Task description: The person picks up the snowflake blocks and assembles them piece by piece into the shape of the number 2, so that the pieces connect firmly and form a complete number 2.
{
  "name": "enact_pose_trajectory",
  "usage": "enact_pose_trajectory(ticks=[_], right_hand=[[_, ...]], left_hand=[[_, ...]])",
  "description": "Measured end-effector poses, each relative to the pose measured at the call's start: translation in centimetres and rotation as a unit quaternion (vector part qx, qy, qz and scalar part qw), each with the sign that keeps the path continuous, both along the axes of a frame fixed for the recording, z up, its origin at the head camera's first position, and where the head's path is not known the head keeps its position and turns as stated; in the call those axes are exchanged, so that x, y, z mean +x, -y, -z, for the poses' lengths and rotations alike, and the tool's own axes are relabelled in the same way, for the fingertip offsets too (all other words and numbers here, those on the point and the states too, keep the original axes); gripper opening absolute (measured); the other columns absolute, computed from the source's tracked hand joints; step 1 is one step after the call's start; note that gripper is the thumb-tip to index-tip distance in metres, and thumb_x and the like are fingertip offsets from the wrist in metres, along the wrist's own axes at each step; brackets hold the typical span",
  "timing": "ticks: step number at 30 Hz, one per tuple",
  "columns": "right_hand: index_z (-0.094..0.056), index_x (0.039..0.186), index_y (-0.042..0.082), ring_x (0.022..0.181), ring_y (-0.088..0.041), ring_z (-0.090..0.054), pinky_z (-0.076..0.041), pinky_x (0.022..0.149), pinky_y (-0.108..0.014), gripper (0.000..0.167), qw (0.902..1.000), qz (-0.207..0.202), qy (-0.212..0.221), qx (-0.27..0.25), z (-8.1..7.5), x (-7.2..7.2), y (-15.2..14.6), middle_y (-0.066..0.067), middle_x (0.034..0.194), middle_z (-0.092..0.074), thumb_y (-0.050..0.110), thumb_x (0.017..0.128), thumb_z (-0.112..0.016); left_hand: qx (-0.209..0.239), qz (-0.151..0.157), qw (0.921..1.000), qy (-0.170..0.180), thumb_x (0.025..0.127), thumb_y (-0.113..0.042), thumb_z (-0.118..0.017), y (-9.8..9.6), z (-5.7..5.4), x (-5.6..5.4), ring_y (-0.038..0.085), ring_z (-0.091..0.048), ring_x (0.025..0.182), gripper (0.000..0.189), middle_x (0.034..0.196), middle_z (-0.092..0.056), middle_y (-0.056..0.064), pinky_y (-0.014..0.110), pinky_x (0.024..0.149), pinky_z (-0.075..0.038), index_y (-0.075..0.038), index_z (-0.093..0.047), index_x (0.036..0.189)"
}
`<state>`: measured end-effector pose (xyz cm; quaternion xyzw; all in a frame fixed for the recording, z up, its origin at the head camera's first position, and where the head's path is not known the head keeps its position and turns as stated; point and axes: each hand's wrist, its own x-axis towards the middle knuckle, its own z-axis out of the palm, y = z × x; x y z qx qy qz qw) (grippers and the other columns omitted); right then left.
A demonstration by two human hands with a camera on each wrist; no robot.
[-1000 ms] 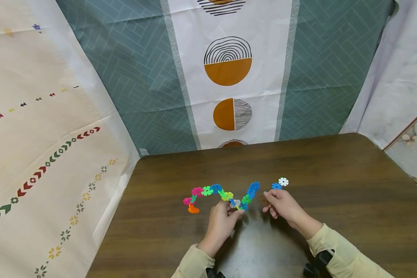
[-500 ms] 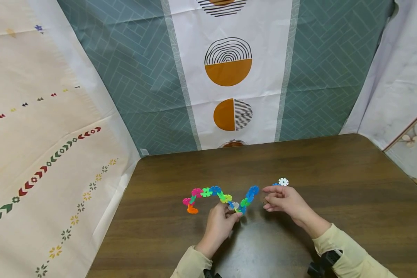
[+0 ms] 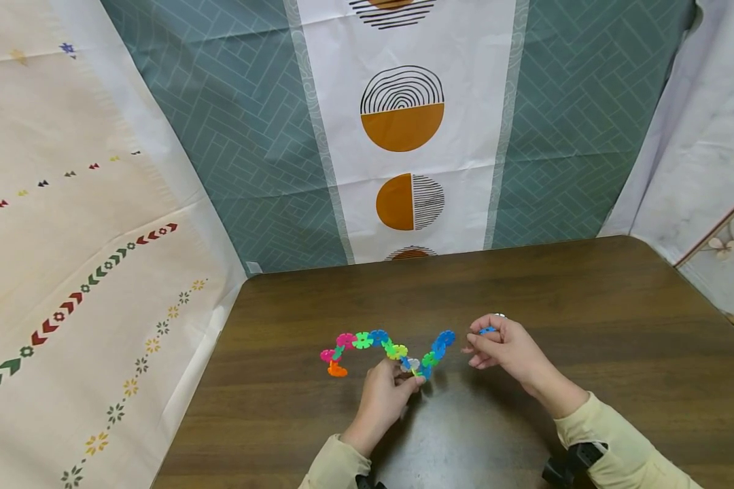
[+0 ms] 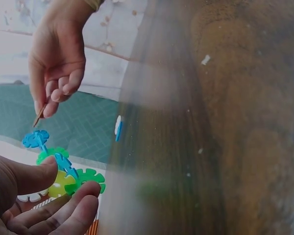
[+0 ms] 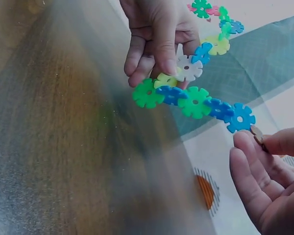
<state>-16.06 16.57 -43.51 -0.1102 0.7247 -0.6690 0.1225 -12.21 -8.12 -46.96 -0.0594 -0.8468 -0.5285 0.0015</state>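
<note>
While the left hand [image 3: 380,394] pinched the disc chain [image 3: 363,340] over the bench [image 3: 269,435] and the right hand [image 3: 510,353] pinched a brown disc [image 5: 257,135] near the chain's blue end [image 5: 241,116], a crooked push might have popped joints.

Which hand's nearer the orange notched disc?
Left. The left hand grips the chain, to the right of the orange notched disc; the right hand, pinching a brown disc, is farther right, beyond the chain's blue end.

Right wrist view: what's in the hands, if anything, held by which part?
Left hand: chain of discs, partway along, beside the white disc. Right hand: brown piece, pinched by one edge.
</note>
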Motion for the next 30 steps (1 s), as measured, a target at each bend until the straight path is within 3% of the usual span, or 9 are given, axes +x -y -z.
enact_pose_trajectory(ticks=[5, 12, 20, 30], right_hand=[[-0.051, 0.121, -0.010, 0.072, -0.036, -0.069, -0.058, 0.069, -0.034, 0.033, 0.9995, 0.020, -0.023, 0.010, -0.3, 0.1, 0.6, -0.014, 0.089, -0.072, 0.011, 0.097, -0.061], [-0.049, 0.106, -0.008, 0.065, -0.039, -0.068, -0.059, 0.064, -0.035, 0.024, 0.9979, 0.051, -0.041, 0.006, -0.5, 0.1, 1.4, -0.031, 0.090, -0.068, 0.009, 0.096, -0.062], [-0.046, 0.103, -0.003, 0.058, -0.040, -0.064, -0.058, 0.058, -0.035, 0.024, 0.9940, 0.070, -0.061, 0.058, -0.8, 0.3, 1.9, -0.015, 0.077, -0.071, 0.014, 0.097, -0.062], [-0.049, 0.129, 0.002, 0.057, -0.038, -0.061, -0.057, 0.060, -0.030, 0.035, 0.9896, 0.079, -0.073, 0.095, -1.1, 0.3, 2.2, -0.009, 0.074, -0.069, 0.011, 0.097, -0.060]], left_hand=[[-0.005, -0.001, 1.0000, 0.002, 0.083, -0.012, -0.078, 0.0, -0.1, 0.2, 0.014, -0.065, 0.062, 0.017, 0.080, -0.073, 0.000, 0.022, 0.054, -0.050, -0.005, -0.065, 0.093], [-0.007, 0.002, 1.0000, -0.002, 0.083, -0.013, -0.078, 0.0, -0.2, 0.4, 0.008, -0.062, 0.059, 0.019, 0.079, -0.073, 0.001, 0.022, 0.053, -0.049, -0.005, -0.065, 0.093], [-0.013, 0.005, 0.9998, -0.014, 0.082, -0.013, -0.079, -0.1, -0.1, 0.5, 0.004, -0.059, 0.058, 0.019, 0.079, -0.073, 0.001, 0.022, 0.052, -0.049, -0.005, -0.065, 0.093], [-0.016, 0.006, 0.9998, -0.007, 0.084, -0.015, -0.078, -0.1, -0.1, 0.5, 0.003, -0.057, 0.059, 0.019, 0.083, -0.073, 0.000, 0.022, 0.053, -0.049, -0.006, -0.065, 0.095]])
